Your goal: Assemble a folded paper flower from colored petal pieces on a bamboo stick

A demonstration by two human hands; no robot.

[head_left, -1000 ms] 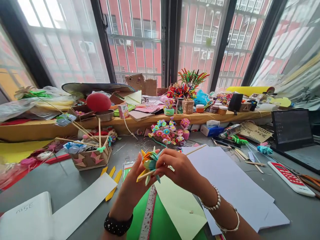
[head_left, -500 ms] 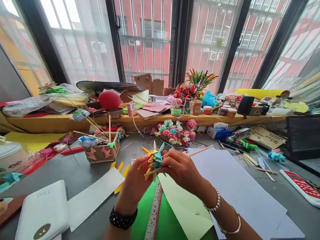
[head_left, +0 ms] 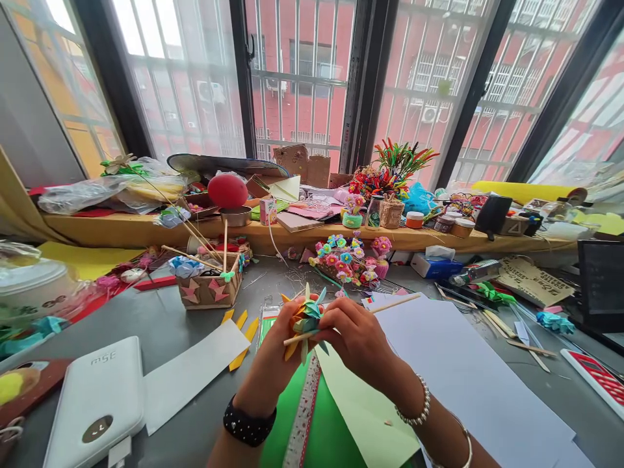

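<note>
Both of my hands meet over the middle of the desk around a folded paper flower with teal, orange and pale yellow pointed petals. My left hand is closed round its left side. On the right, my right hand has its fingers pinched at the teal petals. A thin wooden stick passes through the right hand's grip, one end poking out below the flower. The fingertips are partly hidden by the petals. Beneath lie a green mat, a patterned ruler and a pale green paper sheet.
Left stand a white power bank, a white paper strip, yellow paper pieces and a cardboard box with sticks. White sheets, a red calculator and a laptop lie right. Small crocheted flowers stand behind.
The view has shifted, so the surroundings sit farther right in the frame. My hands still hold the flower and stick, with the flower turned slightly.
</note>
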